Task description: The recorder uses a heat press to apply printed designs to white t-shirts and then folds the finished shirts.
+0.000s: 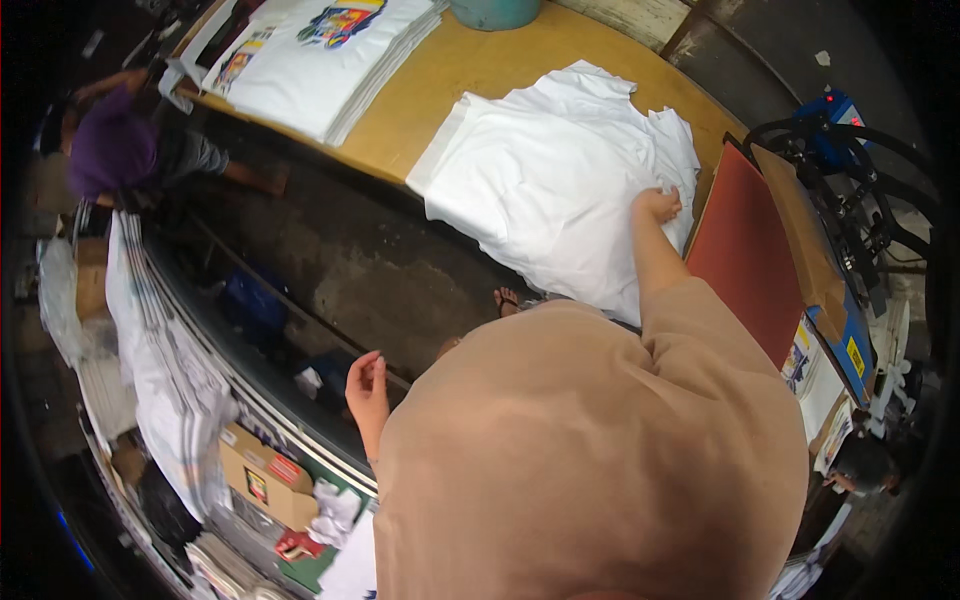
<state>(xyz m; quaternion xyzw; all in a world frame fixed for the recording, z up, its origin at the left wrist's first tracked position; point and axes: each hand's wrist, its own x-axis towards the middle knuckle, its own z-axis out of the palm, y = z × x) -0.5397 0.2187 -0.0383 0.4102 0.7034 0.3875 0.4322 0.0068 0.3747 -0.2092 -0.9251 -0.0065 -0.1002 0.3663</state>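
White T-shirts (pixel 540 170) lie in a loose, wrinkled heap on the yellow-brown table (pixel 480 65), partly hanging over its near edge. My right hand (pixel 658 205) rests on the right side of the heap, its fingers bent and closed on the white cloth. How much fabric is between the fingertips is hard to see. My left hand (pixel 368 385) is raised beside my body over the dark floor, away from the table. Its fingers are loosely bent with the thumb apart, and nothing is in it.
Printed white shirts (pixel 345 65) are stacked at the table's far left, near a teal bucket (pixel 495 12). At right stand a red-brown flat board (pixel 745 255) and a machine with a blue box (pixel 835 125). Another person (pixel 115 145) is at far left; a cardboard box (pixel 262 475) lies lower left.
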